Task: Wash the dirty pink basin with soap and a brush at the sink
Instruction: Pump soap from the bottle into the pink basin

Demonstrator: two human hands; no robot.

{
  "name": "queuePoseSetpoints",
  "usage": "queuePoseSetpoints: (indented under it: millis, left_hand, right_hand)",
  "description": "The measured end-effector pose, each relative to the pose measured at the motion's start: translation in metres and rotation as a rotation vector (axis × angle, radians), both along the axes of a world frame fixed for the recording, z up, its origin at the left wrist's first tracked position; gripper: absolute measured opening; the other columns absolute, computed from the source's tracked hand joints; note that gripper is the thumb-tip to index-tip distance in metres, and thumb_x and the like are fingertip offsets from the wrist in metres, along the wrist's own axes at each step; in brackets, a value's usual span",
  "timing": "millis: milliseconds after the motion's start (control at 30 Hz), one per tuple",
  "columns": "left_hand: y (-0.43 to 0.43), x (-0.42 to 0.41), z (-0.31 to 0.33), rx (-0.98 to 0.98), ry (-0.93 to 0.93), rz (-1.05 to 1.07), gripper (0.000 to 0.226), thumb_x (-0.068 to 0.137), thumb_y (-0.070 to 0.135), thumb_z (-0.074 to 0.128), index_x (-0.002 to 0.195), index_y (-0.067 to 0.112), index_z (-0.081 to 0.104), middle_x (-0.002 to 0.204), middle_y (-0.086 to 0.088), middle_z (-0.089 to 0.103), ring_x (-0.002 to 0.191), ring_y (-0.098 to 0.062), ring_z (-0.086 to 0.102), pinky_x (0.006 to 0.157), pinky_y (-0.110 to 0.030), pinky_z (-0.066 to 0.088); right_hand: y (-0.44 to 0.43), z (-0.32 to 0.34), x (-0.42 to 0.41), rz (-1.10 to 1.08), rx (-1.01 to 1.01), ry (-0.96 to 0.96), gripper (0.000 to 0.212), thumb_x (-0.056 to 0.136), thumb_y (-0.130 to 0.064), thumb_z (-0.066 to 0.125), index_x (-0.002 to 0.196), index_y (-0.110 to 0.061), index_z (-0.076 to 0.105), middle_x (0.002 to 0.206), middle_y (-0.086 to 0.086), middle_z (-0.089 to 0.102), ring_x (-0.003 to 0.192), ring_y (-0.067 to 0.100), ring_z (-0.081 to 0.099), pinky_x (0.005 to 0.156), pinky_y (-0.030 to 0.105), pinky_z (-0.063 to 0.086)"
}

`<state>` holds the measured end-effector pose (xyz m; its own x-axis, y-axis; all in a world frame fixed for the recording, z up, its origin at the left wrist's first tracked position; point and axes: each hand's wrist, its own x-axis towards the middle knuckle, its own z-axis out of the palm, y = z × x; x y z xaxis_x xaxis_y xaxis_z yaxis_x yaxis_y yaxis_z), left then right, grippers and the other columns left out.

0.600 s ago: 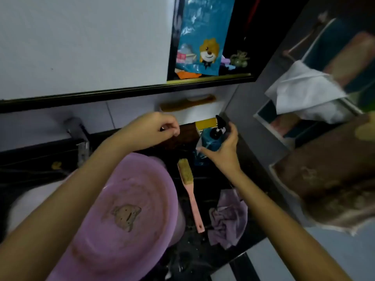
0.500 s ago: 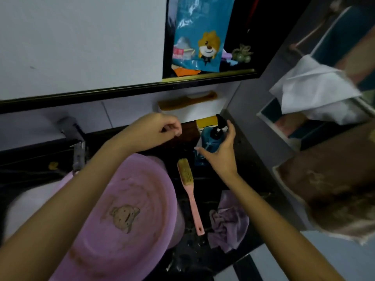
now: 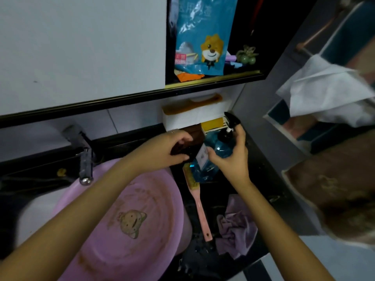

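The pink basin (image 3: 129, 220) lies tilted in the white sink (image 3: 30, 209), with brown grime and a cartoon bear on its bottom. A brush (image 3: 197, 203) with a pink handle lies on the black counter beside it, bristles at the far end. My right hand (image 3: 229, 159) grips the blue soap pump bottle (image 3: 221, 148), with one finger up at the black pump head. Just left of the bottle, my left hand (image 3: 166, 151) is curled in a C shape in front of a dark brown object (image 3: 194, 134). I cannot tell whether it holds that object.
A dark faucet (image 3: 86, 159) reaches over the basin's far rim. A crumpled purple cloth (image 3: 235, 230) lies on the counter by the brush handle. A white box (image 3: 194, 116) sits on the wall behind the bottle. Towels (image 3: 324, 98) hang at the right.
My left hand has moved right toward the bottle and loosened from a fist into a curl. My right hand has closed more fully around the bottle, a finger rising to the pump.
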<state>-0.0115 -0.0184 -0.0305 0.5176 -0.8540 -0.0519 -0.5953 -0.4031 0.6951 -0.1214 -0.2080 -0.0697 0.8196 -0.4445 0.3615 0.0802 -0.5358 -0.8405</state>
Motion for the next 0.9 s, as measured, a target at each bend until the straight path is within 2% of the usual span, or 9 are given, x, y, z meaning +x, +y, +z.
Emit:
queuePoseSetpoints:
  millis: [67, 167, 267, 400, 500, 567, 700, 833, 900]
  left_hand:
    - [0.002, -0.018, -0.008, 0.008, 0.085, -0.012, 0.078, 0.078, 0.035, 0.073, 0.142, 0.026, 0.029, 0.137, 0.013, 0.038, 0.119, 0.006, 0.039, 0.095, -0.010, 0.038]
    - [0.006, -0.058, -0.027, -0.140, 0.394, 0.033, 0.101, 0.071, 0.030, 0.080, 0.144, 0.019, 0.011, 0.134, 0.011, 0.038, 0.120, 0.001, 0.045, 0.091, -0.008, 0.040]
    - [0.021, -0.097, -0.048, -0.279, 0.521, 0.214, 0.090, 0.071, 0.021, 0.081, 0.132, 0.010, 0.015, 0.125, 0.008, 0.041, 0.117, -0.002, 0.048, 0.093, -0.017, 0.046]
    - [0.057, -0.131, -0.067, -0.362, 0.555, 0.337, 0.079, 0.068, 0.031, 0.077, 0.124, 0.018, 0.023, 0.120, 0.001, 0.048, 0.108, -0.003, 0.055, 0.088, -0.033, 0.053]
    - [0.084, -0.155, -0.074, -0.391, 0.614, 0.358, 0.075, 0.074, 0.014, 0.077, 0.126, 0.016, 0.024, 0.110, 0.011, 0.047, 0.089, 0.014, 0.054, 0.073, -0.014, 0.049]
    - [0.099, -0.168, -0.079, -0.378, 0.642, 0.350, 0.073, 0.075, 0.012, 0.076, 0.126, 0.018, 0.024, 0.107, 0.015, 0.045, 0.084, 0.018, 0.052, 0.069, -0.008, 0.045]
    - [0.128, -0.197, -0.098, -0.316, 0.865, 0.367, 0.076, 0.061, 0.042, 0.076, 0.121, 0.036, 0.028, 0.118, -0.005, 0.056, 0.105, -0.019, 0.062, 0.088, -0.045, 0.053]
    - [0.140, -0.222, -0.102, -0.261, 0.868, 0.365, 0.073, 0.071, 0.040, 0.075, 0.126, 0.024, 0.029, 0.116, 0.015, 0.050, 0.105, 0.004, 0.054, 0.091, -0.022, 0.048]
    - [0.141, -0.238, -0.109, -0.282, 0.942, 0.416, 0.072, 0.072, 0.036, 0.076, 0.126, 0.021, 0.031, 0.113, 0.013, 0.051, 0.101, 0.005, 0.055, 0.087, -0.022, 0.051]
  right_hand:
    - [0.011, 0.017, -0.006, 0.107, 0.009, 0.055, 0.091, 0.075, -0.016, 0.077, 0.145, -0.023, 0.020, 0.129, -0.007, 0.051, 0.117, -0.003, 0.050, 0.096, 0.013, 0.042]
    - [0.036, 0.037, -0.015, 0.332, -0.022, 0.228, 0.099, 0.080, -0.015, 0.074, 0.149, -0.035, 0.006, 0.111, -0.026, 0.059, 0.094, 0.001, 0.062, 0.084, 0.023, 0.053]
    - [0.068, 0.044, -0.030, 0.417, -0.085, 0.304, 0.098, 0.082, -0.021, 0.072, 0.149, -0.039, 0.003, 0.118, 0.006, 0.063, 0.096, 0.023, 0.060, 0.083, 0.037, 0.050]
    - [0.103, 0.037, -0.045, 0.527, -0.081, 0.398, 0.100, 0.076, -0.026, 0.078, 0.148, -0.038, 0.009, 0.122, 0.000, 0.056, 0.098, 0.000, 0.059, 0.084, 0.015, 0.051]
    - [0.125, 0.026, -0.054, 0.526, 0.021, 0.374, 0.092, 0.070, -0.026, 0.082, 0.141, -0.031, 0.023, 0.123, 0.006, 0.050, 0.103, 0.016, 0.060, 0.090, 0.038, 0.052]
    - [0.140, 0.019, -0.061, 0.540, 0.017, 0.378, 0.087, 0.069, -0.025, 0.081, 0.138, -0.025, 0.026, 0.122, 0.000, 0.042, 0.099, 0.006, 0.056, 0.088, 0.030, 0.050]
    - [0.171, 0.002, -0.087, 0.520, 0.029, 0.433, 0.076, 0.078, -0.005, 0.074, 0.138, -0.013, 0.028, 0.124, -0.016, 0.039, 0.102, -0.009, 0.051, 0.089, 0.012, 0.042]
    - [0.183, -0.012, -0.109, 0.516, 0.118, 0.568, 0.065, 0.080, -0.006, 0.070, 0.132, -0.017, 0.032, 0.117, -0.005, 0.054, 0.082, 0.000, 0.058, 0.079, 0.020, 0.046]
    - [0.187, -0.018, -0.116, 0.545, 0.109, 0.627, 0.062, 0.076, -0.009, 0.069, 0.126, -0.024, 0.035, 0.099, -0.003, 0.058, 0.076, 0.009, 0.059, 0.074, 0.025, 0.049]
